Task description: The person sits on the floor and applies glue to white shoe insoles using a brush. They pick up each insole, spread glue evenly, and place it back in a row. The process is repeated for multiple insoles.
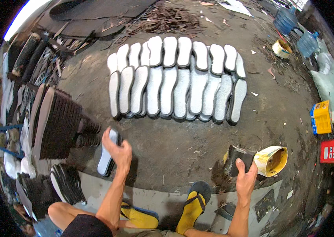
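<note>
My left hand (120, 155) is closed at the side of a shoe sole (105, 160) with a pale top and dark edge. The sole lies slanted at the left, and my fingers cover part of it. At the right, my right hand (246, 178) grips a dark rectangular block (241, 155), with the thumb across its near face; the other fingers are partly hidden. Beside that block lies a cut-open, yellow-stained white container (271, 162), tipped so its mouth shows. Ahead, two rows of white-topped soles (167, 93) lie close together on the ground.
Dark soles stand stacked on edge (56, 124) at the left, with a smaller bundle (67, 183) nearer me. Dark scraps (167, 19) are heaped at the far side. A yellow can (321, 117), a red box (330, 151) and blue water jugs (285, 19) line the right.
</note>
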Demonstrator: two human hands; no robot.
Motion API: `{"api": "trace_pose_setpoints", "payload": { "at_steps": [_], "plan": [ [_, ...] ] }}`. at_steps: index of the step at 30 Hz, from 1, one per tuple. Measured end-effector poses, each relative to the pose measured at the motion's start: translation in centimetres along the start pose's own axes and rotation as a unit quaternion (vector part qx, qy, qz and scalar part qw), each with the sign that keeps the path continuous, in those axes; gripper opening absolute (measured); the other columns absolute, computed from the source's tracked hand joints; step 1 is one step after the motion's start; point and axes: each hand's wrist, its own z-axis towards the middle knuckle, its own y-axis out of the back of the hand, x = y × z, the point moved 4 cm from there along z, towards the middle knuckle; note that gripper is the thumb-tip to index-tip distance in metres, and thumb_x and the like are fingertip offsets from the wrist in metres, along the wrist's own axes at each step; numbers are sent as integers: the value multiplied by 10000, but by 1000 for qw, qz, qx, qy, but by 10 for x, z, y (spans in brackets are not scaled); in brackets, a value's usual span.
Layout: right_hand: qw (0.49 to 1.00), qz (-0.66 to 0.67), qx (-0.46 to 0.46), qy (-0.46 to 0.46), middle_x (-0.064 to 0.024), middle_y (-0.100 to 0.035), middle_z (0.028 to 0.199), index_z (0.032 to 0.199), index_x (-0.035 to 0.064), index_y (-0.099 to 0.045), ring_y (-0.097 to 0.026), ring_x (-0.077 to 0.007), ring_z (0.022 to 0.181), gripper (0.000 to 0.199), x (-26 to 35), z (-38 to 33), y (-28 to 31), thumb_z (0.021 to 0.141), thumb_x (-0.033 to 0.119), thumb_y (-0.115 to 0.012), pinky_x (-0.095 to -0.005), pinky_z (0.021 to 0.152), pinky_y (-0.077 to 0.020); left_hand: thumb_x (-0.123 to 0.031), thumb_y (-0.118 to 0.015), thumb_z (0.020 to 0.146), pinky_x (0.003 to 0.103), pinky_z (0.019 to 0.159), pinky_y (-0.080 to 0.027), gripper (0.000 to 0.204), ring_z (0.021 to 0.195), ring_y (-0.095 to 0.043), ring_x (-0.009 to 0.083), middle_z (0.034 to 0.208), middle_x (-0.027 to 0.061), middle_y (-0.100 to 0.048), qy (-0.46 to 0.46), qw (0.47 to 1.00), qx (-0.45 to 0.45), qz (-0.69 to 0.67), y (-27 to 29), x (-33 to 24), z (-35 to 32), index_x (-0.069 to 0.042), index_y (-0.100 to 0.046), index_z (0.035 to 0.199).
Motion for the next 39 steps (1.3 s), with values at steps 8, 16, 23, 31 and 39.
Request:
{"api": "trace_pose_setpoints", "payload": {
  "at_steps": [8, 16, 23, 31, 39],
  "plan": [
    [997, 41, 72, 9, -80, -768, 1017, 1179, -40, -746, -655, -186, 918, 341, 28, -15, -30, 1067, 282, -748, -370, 869, -530, -57, -773, 788, 640, 1267, -323, 859, 1417, -503, 492, 1461, 259, -623, 105, 969, 114, 190, 94, 98, -66, -7, -516, 1606],
    [978, 159, 133, 4, -65, -793, 987, 1182, -27, -770, -687, -161, 887, 330, 26, -24, -78, 1053, 277, -763, -373, 832, -574, -142, -863, 877, 541, 1130, -451, 663, 1295, -543, 431, 1405, 217, -629, -19, 981, 190, -32, 56, -53, -135, -106, -668, 1509],
    [985, -42, 138, 94, -249, -806, 966, 1129, -13, -767, -794, -433, 906, 311, -27, 9, -181, 1000, 268, -738, -508, 846, -591, -196, -897, 858, 530, 1128, -471, 750, 1327, -527, 440, 1498, 245, -520, -12, 939, 343, -33, 13, -88, -191, -189, -648, 1565],
    [924, -201, 226, 234, -257, -807, 1137, 1249, 35, -775, -757, -493, 1068, 346, 6, 56, -222, 965, 217, -695, -571, 958, -595, -96, -828, 903, 553, 1130, -472, 751, 1330, -520, 492, 1439, 305, -509, 15, 917, 393, -65, 19, -71, -202, -145, -597, 1615],
    [721, -205, 448, 487, -119, -796, 1183, 1281, 148, -788, -714, -383, 1110, 466, 36, 65, -251, 840, 27, -698, -498, 1007, -576, -60, -814, 901, 562, 1124, -477, 758, 1328, -514, 507, 1459, 308, -489, 22, 918, 386, -83, 17, -72, -202, -133, -580, 1618]
  ]
}}
